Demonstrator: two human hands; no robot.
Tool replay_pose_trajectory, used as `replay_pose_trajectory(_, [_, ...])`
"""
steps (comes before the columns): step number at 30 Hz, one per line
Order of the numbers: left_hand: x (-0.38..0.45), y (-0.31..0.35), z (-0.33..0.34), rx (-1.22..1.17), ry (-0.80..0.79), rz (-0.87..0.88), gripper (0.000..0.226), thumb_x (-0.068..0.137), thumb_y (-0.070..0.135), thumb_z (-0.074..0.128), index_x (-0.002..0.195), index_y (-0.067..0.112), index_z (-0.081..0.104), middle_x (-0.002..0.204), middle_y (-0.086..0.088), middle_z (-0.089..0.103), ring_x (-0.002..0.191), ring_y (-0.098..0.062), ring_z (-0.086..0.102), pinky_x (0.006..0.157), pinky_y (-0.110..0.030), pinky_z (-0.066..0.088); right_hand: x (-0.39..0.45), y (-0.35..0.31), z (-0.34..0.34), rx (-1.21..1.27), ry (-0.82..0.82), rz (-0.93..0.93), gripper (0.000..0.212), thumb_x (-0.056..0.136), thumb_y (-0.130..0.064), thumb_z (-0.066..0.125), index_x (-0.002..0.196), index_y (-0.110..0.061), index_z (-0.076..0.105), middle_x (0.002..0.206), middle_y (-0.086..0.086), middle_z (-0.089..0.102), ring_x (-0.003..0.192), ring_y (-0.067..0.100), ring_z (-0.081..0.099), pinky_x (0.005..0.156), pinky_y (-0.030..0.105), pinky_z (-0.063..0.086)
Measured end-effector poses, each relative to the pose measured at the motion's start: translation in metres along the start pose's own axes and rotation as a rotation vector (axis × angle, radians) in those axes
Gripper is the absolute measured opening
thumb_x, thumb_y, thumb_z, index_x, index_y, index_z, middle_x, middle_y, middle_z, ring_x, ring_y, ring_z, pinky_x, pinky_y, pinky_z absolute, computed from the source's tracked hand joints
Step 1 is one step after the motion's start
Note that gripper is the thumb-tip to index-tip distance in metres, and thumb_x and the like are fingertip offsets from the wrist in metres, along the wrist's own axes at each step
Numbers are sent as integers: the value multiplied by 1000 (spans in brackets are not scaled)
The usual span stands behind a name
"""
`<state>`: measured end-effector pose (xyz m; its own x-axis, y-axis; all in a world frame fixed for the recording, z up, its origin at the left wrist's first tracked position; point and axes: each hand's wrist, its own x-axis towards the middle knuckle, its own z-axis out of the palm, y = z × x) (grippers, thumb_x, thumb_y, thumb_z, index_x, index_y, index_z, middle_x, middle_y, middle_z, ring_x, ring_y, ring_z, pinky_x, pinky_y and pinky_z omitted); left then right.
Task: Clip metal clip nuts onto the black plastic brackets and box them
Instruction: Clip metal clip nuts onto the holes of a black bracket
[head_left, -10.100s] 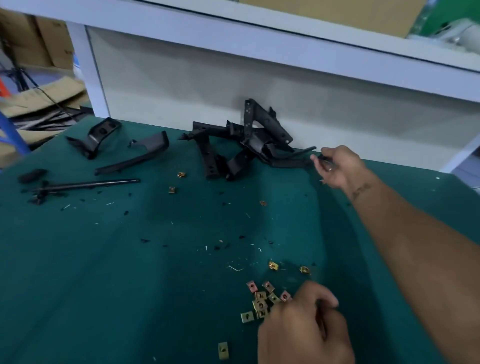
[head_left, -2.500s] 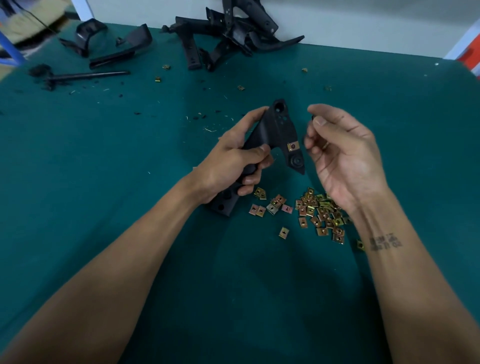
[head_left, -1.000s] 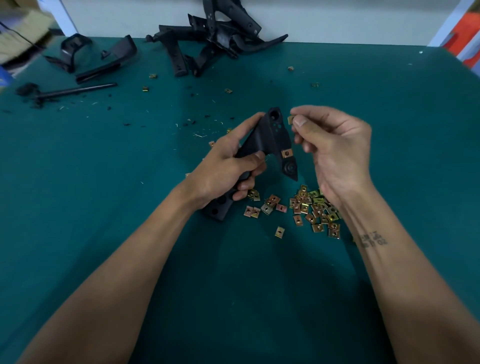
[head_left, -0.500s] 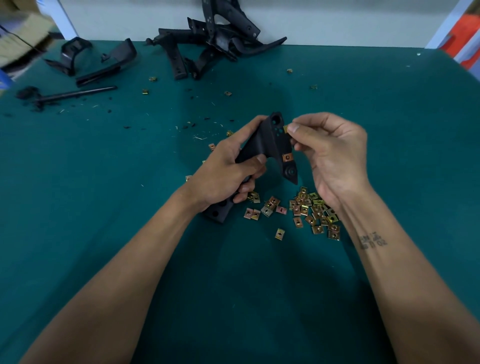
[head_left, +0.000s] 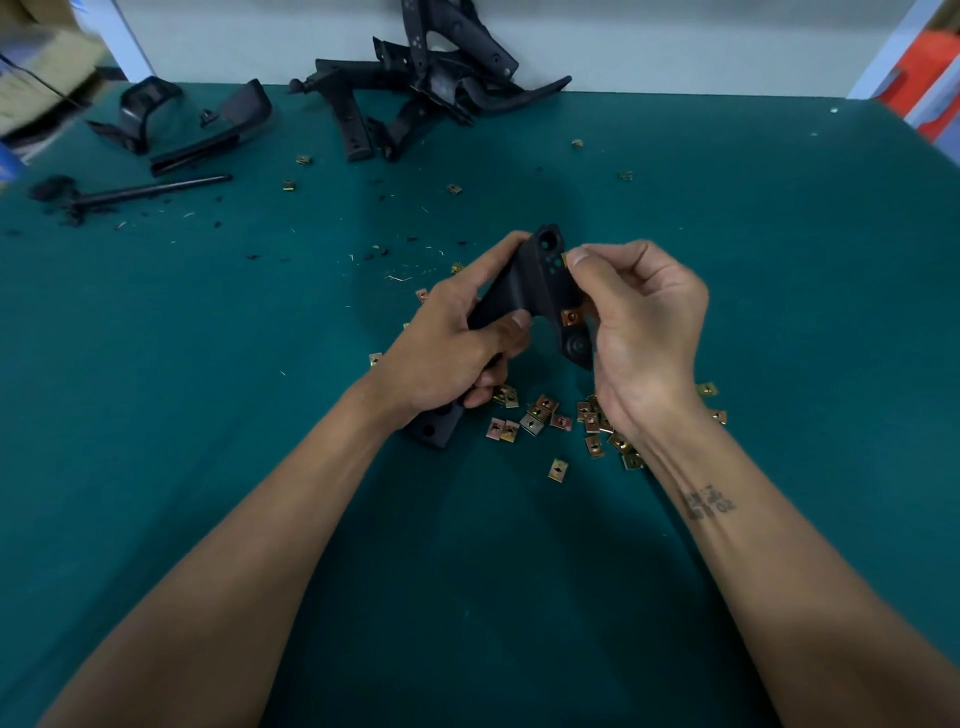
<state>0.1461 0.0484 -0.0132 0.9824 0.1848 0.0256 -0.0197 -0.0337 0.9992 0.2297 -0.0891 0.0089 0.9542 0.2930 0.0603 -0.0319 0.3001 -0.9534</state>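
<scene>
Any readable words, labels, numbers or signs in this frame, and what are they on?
None can be read.
Dark tattoo marks on the right forearm: two short lines, too blurred to read.
Black plastic bracket and brass-coloured metal clip nuts: no markings legible.

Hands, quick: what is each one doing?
Left hand: grips the black bracket.
Right hand: pinches a clip nut against the bracket.

No text, label, brand or number can be read here. The right forearm (head_left: 753, 530) carries a small dark tattoo (head_left: 709, 503) near the wrist that looks like two short lines of characters, but it is too blurred and small to make out.
</scene>
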Motion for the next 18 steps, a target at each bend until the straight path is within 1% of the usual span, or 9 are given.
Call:
replay_pose_trajectory(1, [0, 1, 0, 3, 2, 4, 65, 103, 5, 51, 142, 54, 33, 70, -9, 43, 46, -19, 37, 40, -26, 38, 1, -1, -1, 29, -23, 47, 24, 86, 2, 74, 69, -14, 69, 76, 7, 71, 77, 24, 64, 78, 45, 55])
replay_pose_trajectory(2, [0, 1, 1, 9, 1, 10, 65, 103, 4, 51, 139, 56, 35, 70, -9, 42, 46, -19, 36, 40, -26, 38, 1, -2, -1, 53, -45, 86, 25, 87, 3, 74, 68, -14, 68, 77, 9, 71, 76, 25, 64, 75, 45, 55])
replay_pose_trajectory(3, [0, 1, 1, 16, -2, 17, 66, 103, 4, 51, 136, 59, 37, 69, -8, 42, 46, -19, 36, 40, -26, 39, 2, -3, -2, 60, -59, 98, 27, 87, 4, 73, 67, -14, 68, 77, 9, 71, 74, 24, 64, 72, 42, 55])
replay_pose_trajectory(6, [0, 2, 2, 17, -9, 20, 66, 101, 6, 53, 132, 62, 38, 68, -6, 43, 46, -20, 37, 40, -27, 40, 4, -6, -5, -2, -65, 12, 32, 81, 3, 73, 60, -21, 68, 71, 5, 70, 69, 20, 61, 65, 36, 52])
replay_pose_trajectory(9, [1, 1, 1, 21, -4, 6, 66, 101, 6, 53, 141, 55, 34, 66, -4, 45, 45, -20, 37, 40, -27, 39, 4, -8, -5, -67, -73, -53, 26, 78, 0, 73, 62, -20, 67, 69, 4, 67, 67, 20, 57, 57, 28, 49])
replay_pose_trajectory(11, [1, 0, 1, 25, -5, 1, 67, 101, 6, 53, 145, 51, 31, 65, -3, 45, 45, -20, 37, 40, -27, 39, 5, -8, -6, -86, -65, -61, 26, 77, 0, 73, 62, -20, 67, 68, 3, 67, 68, 21, 56, 57, 29, 49])
replay_pose_trajectory(14, [2, 0, 2, 28, -16, 7, 66, 100, 9, 54, 146, 50, 31, 64, -2, 44, 44, -20, 36, 40, -27, 39, 4, -5, -4, -88, -36, -76, 30, 80, 3, 72, 62, -21, 66, 69, 4, 67, 71, 22, 57, 65, 36, 49])
replay_pose_trajectory(18, [2, -1, 3, 45, 15, 16, 67, 100, 8, 55, 146, 51, 31, 65, -6, 44, 44, -20, 36, 40, -27, 39, -4, -1, 4, -74, -12, -55, 27, 83, 4, 73, 66, -16, 67, 69, 0, 69, 71, 16, 60, 68, 32, 50])
